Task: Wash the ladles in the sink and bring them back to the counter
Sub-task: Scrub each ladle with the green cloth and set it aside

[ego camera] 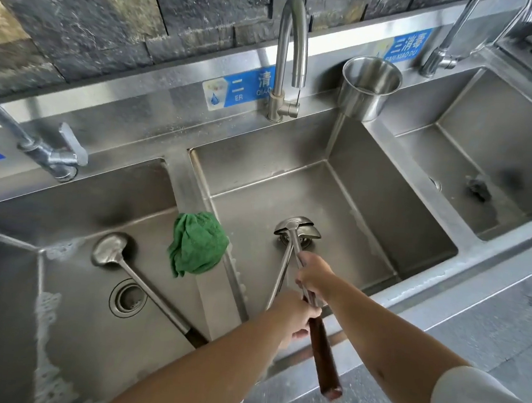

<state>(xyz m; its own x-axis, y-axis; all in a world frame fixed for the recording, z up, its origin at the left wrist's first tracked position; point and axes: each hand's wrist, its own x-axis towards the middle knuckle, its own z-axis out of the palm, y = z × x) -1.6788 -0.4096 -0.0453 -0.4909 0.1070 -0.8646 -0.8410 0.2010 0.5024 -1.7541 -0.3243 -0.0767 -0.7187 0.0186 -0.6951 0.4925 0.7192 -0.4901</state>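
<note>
Steel ladles (299, 229) with dark wooden handles stand bowl-down over the drain of the middle sink basin (392, 229). My right hand (314, 275) is closed around their metal shafts. My left hand (296, 315) grips lower, where the shafts meet a brown handle (326, 363) that sticks out over the sink's front edge. Another ladle (111, 250) lies in the left basin (68, 313), bowl near the back, handle pointing to the front right. How many ladles are in the bundle I cannot tell exactly.
A green cloth (197, 243) hangs on the divider between the left and middle basins. A gooseneck faucet (289, 55) rises behind the middle basin, a steel canister (369, 85) to its right. A third basin (481, 159) lies at the right. The left basin has a round drain (127, 298).
</note>
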